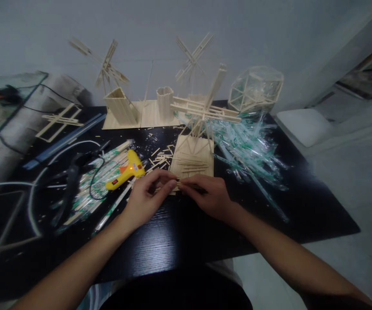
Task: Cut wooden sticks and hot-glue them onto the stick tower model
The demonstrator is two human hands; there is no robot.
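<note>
My left hand (147, 196) and my right hand (207, 194) meet over the near middle of the black table (179, 241). Both pinch a thin wooden stick (179, 184) between fingertips, held level just in front of a flat wooden stick panel (194, 157). A stick windmill frame (205, 110) rises from that panel. A yellow glue gun (127, 170) lies on the table just left of my left hand, its light glowing orange.
Cut stick bits (161, 157) litter the table. Clear plastic wrappers (250, 150) pile up at right. Wrapped sticks (98, 185) and black cables (69, 185) lie at left. Stick windmill models (117, 99) and a wrapped stick dome (257, 88) stand at the back.
</note>
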